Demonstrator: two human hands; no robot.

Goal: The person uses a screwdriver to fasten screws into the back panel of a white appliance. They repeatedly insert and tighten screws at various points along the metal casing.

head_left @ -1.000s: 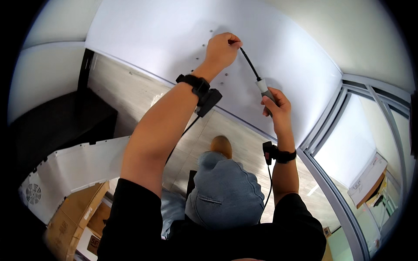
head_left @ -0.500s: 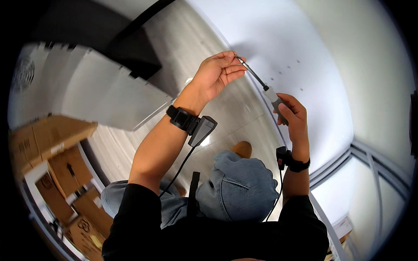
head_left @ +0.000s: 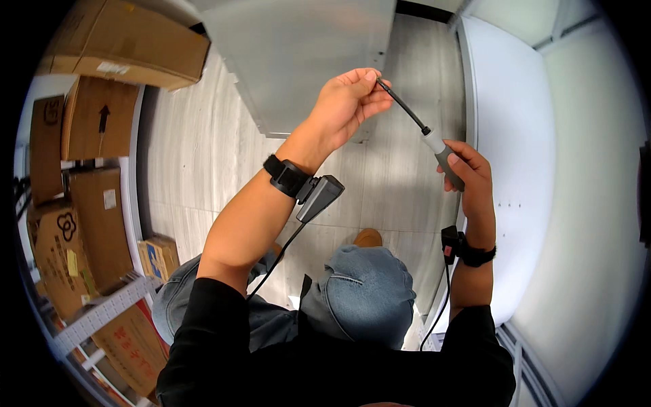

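Cardboard boxes (head_left: 102, 125) well left of the screwdriver (head_left: 432, 140) | grey metal panel (head_left: 291, 57) beyond its tip | my left hand (head_left: 342, 105) at that tip, fingers pinched together, on what I cannot tell | screwdriver slanting between my hands | my right hand (head_left: 473, 171) clamped round its handle | white board (head_left: 512, 129) to its right

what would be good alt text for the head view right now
A person's right hand grips a screwdriver with a grey and white handle, its tip at the thumb and forefinger of the left hand. Beyond the hands is a silver-grey panel above a pale floor, with cardboard boxes at left.
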